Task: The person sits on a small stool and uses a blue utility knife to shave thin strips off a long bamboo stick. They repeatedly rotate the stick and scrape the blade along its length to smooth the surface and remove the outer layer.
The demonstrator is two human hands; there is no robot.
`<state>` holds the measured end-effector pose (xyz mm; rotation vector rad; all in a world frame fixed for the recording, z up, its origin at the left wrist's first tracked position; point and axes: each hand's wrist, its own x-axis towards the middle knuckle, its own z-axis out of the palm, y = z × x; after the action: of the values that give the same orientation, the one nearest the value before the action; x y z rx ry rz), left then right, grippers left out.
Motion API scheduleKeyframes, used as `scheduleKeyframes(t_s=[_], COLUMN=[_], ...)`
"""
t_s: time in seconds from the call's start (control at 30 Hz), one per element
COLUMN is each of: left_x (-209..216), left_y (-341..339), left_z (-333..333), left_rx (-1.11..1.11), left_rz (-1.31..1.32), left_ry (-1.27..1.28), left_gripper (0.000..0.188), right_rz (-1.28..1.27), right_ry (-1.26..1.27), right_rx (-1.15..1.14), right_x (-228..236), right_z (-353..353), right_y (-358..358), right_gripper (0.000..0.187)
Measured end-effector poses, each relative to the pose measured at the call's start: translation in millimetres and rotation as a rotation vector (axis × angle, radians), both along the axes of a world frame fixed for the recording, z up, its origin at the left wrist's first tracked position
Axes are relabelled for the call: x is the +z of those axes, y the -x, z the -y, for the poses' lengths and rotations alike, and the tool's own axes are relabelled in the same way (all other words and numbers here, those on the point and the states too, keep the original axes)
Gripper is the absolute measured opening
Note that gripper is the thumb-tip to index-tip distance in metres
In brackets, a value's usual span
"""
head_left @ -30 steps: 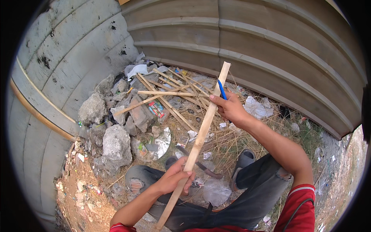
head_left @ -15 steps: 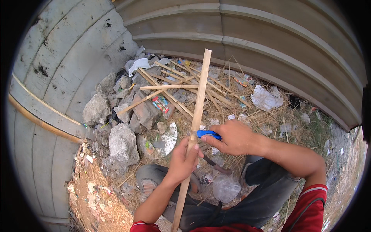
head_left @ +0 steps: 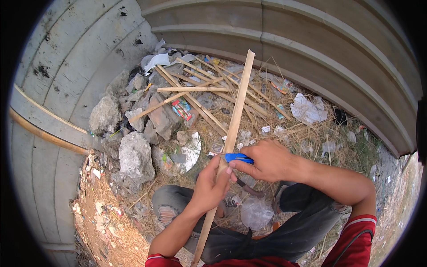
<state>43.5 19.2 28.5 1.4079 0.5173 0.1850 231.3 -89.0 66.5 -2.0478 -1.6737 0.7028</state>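
My left hand [head_left: 211,187] is closed round a long, flat bamboo strip [head_left: 238,109], which slants from low by my lap to a far end up and to the right. In my right hand [head_left: 269,161] is a blue utility knife [head_left: 239,158]. Its front end meets the strip just above my left thumb; the blade itself is too small to make out. Beyond the strip, several more bamboo strips [head_left: 195,90] lie crossed in a loose pile over rocks and dry grass.
Grey rocks [head_left: 135,156] stand on the left beside a pale panel wall [head_left: 62,84]. A ribbed metal sheet [head_left: 311,58] closes off the far side. White plastic litter [head_left: 308,109] lies on the dry grass, and a clear plastic bag [head_left: 257,212] sits between my legs.
The strip's far end has swung right and its near end left. My right hand and the knife have shifted slightly down along it, nearer my left thumb.
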Motion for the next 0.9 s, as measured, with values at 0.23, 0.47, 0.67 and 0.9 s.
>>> scheduleKeyframes(t_s=[0.23,0.47,0.67,0.9], left_x=[-11.0,-17.1,-30.8,-36.0], left_y=[8.1,4.8,9.5,13.7], left_z=[-2.5,-1.0,5.0,20.3], left_rx=[0.006,-0.032,-0.077,-0.145], left_rz=[-0.042,-0.075,-0.015,0.043], left_ry=[0.01,-0.072,-0.2,-0.268], left_gripper=[0.037,0.04,0.039,0.039], right_rz=[0.262,0.48,0.58,0.741], right_ry=[-0.044,-0.207,-0.231,-0.354], right_rx=[-0.08,-0.118,-0.211,-0.38], right_x=[-19.7,-39.6,-46.8,-50.6], right_z=[-9.0,-11.7,-7.5,11.0], right_y=[-18.6,-41.4,-62.7,-121.6], right_gripper=[0.056,0.059,0.061,0.062])
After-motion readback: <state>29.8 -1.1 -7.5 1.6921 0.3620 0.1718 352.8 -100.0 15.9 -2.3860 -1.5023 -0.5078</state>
